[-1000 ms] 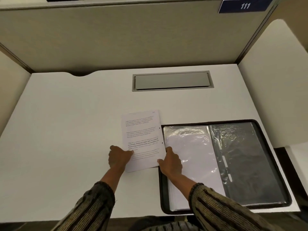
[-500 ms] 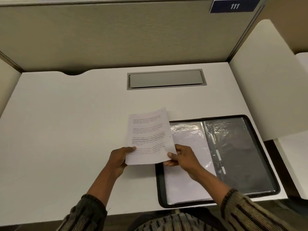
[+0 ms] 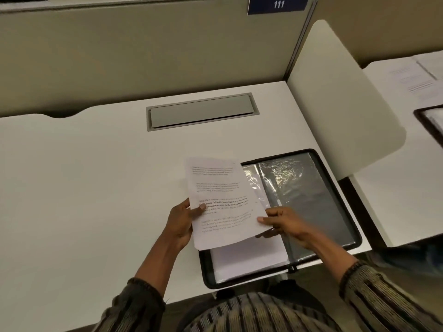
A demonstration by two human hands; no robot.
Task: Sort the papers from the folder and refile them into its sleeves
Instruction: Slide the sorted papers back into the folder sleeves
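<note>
Now lifting clear of the white tabletop (image 3: 84,188) and tilting rightward, hanging over the left page of the open black zip-edged folder with clear plastic sleeves (image 3: 311,200): the white printed sheet of paper (image 3: 220,202). Left hand (image 3: 182,221) pinching its left edge, thumb on top; right hand (image 3: 285,224) gripping the lower right edge, fingers curled beneath. Looking early in the job, judging by this: one sheet out and being handled, more white pages sitting in the left sleeve, right sleeve showing dark, refiling not yet beginning.
</note>
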